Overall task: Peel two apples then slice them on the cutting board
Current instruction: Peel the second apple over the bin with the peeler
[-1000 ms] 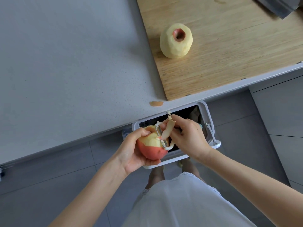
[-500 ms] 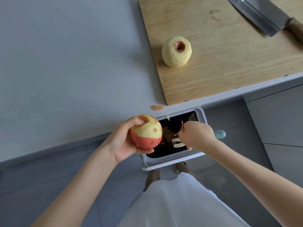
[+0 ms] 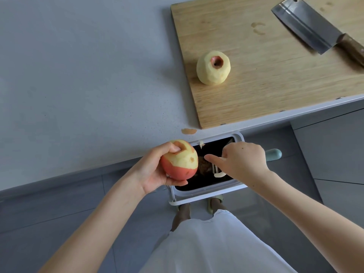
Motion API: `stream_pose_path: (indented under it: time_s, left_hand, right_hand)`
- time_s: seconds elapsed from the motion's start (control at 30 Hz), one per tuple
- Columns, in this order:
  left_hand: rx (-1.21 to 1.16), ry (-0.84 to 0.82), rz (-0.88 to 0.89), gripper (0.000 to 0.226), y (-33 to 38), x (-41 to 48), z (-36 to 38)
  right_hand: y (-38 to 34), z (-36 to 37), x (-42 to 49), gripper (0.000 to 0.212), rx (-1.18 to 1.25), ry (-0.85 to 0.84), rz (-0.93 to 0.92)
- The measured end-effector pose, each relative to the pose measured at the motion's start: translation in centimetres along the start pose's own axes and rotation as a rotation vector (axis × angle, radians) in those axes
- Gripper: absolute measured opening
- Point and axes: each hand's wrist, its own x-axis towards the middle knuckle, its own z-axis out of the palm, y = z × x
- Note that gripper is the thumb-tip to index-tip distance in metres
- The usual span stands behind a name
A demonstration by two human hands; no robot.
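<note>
Turning the half-peeled red apple (image 3: 180, 161) gripped in left hand (image 3: 152, 171) should help right hand (image 3: 245, 162), clutching white plastic peeler (image 3: 219, 172), reach skin

My right hand (image 3: 244, 162) is off the half-peeled apple (image 3: 180, 160) now. A second ago it pressed the peeler (image 3: 218, 171) to the fruit with a strip of skin on the blade. Now it holds the peeler apart from it over the bin (image 3: 206, 196), forefinger stretched out, the strip gone. My left hand (image 3: 153, 174) has carried the apple leftward, off the bin to the counter (image 3: 78, 75) edge. My view has lifted, so the cleaver (image 3: 307, 26) blade shows.
</note>
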Motion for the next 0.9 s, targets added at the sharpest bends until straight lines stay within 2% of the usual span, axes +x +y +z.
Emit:
stream_pose_path:
  time_s: [0.13, 0.23, 0.3, 0.43, 0.53, 0.7, 0.83, 0.9]
  left_hand:
    - [0.022, 0.018, -0.020, 0.043, -0.2, 0.0, -0.1]
    - [0.004, 0.037, -0.035, 0.046, -0.4, 0.0, -0.2]
    - [-0.014, 0.030, -0.045, 0.045, -0.5, 0.0, 0.0]
    - [-0.060, -0.027, -0.065, 0.038, -0.8, 0.0, 0.8]
    - [-0.152, -0.088, -0.081, 0.029, -1.1, 0.0, 1.3]
    - [-0.229, -0.120, -0.104, 0.030, -1.4, -0.3, 1.5]
    - [-0.244, -0.203, -0.107, 0.053, -0.7, -1.2, 0.7]
    - [-0.263, -0.210, -0.104, 0.041, 0.1, -1.4, 1.1]
  right_hand:
    - [0.6, -0.2, -0.3, 0.042, 0.204, 0.052, -0.020]
    - [1.1, -0.7, -0.8, 0.029, 0.623, 0.099, -0.071]
    - [0.6, -1.0, -1.2, 0.023, 0.840, 0.196, -0.173]
    - [-1.3, -0.9, -1.3, 0.030, 0.626, 0.597, -0.417]
    - [-2.3, -0.7, -0.8, 0.027, 0.540, 0.722, -0.521]
    - [-1.8, -0.3, -0.3, 0.029, 0.559, 0.727, -0.568]
    - [0.6, 1.0, 0.9, 0.034, 0.564, 0.618, -0.453]
    - [0.5, 1.2, 1.0, 0.034, 0.628, 0.597, -0.403]
